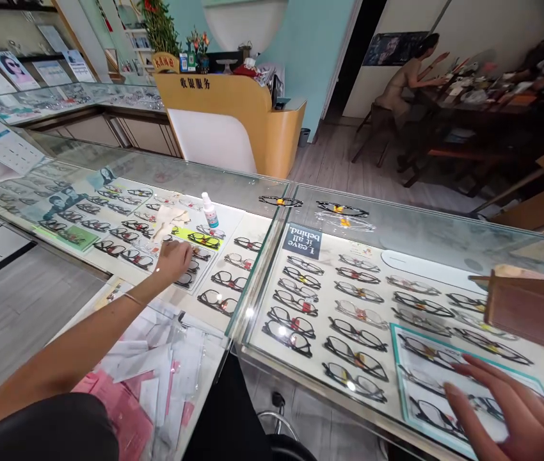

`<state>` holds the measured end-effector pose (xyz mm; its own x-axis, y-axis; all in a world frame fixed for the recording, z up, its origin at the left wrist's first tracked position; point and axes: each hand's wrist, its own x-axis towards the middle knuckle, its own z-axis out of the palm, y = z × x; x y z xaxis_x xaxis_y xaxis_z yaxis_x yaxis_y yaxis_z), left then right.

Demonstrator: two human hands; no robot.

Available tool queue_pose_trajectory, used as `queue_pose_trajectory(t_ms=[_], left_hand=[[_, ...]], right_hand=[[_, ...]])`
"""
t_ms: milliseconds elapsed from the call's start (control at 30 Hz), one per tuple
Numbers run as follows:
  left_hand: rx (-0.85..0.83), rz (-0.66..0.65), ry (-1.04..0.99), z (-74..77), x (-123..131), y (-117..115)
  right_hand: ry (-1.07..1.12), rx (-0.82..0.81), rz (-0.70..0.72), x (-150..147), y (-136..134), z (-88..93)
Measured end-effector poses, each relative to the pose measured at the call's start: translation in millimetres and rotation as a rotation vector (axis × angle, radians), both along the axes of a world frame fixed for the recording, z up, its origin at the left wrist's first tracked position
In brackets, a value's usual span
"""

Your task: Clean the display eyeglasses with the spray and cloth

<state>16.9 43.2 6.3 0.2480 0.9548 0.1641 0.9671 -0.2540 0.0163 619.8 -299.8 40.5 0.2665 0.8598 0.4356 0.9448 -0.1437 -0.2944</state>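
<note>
My left hand is on the glass counter at centre left, fingers curled under; whatever is in them, if anything, is hidden. Just beyond it lies a crumpled beige cloth, and farther back stands a white spray bottle with a blue label. My right hand hovers at the lower right with thumb and fingers apart, holding nothing. Beneath it, a teal-edged mat shows through the glass with several eyeglasses. A pair of black eyeglasses and another black pair rest near the counter's back edge.
Rows of eyeglasses fill the glass display case. Clear and pink packets lie at lower left. A brown box-like object stands at right. Beyond are a yellow cashier desk and a seated person at a cluttered table.
</note>
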Motion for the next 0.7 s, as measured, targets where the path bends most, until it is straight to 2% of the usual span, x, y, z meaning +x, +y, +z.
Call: queue_pose_trajectory(t_ms=[100, 167, 233, 300, 400, 500, 567, 633, 700], left_hand=[[-0.099, -0.119, 0.044, 4.9, -0.2, -65.5], [-0.218, -0.260, 0.095, 6.6, -5.1, -108.3], [-0.264, -0.339, 0.089, 10.0, -10.4, -147.4], [-0.336, -0.336, 0.050, 17.8, -12.4, -181.6], [-0.426, -0.294, -0.006, 38.9, -2.4, -222.0], [-0.613, -0.359, -0.076, 69.2, 26.0, -247.7], [-0.682, -0.444, -0.133, 92.4, 52.3, -256.0], [-0.624, -0.520, -0.170, 115.7, 80.3, -256.2], [-0.514, -0.595, -0.157, 136.6, 107.1, -246.8]], right_hand=[[-0.052, -0.008, 0.063, -1.4, -0.3, -3.0], [-0.071, -0.003, 0.088, -2.5, 0.1, -3.7], [-0.078, 0.004, 0.111, -4.0, 0.4, -4.3], [-0.082, 0.013, 0.116, -5.9, 0.5, -5.4], [-0.085, 0.008, 0.097, -9.6, 0.8, -6.6], [-0.086, -0.009, 0.080, -13.5, 1.4, -5.5], [-0.078, -0.016, 0.073, -15.8, 1.8, -3.9], [-0.065, -0.016, 0.072, -17.7, 2.2, -2.3], [-0.052, -0.010, 0.072, -19.3, 2.4, -1.3]])
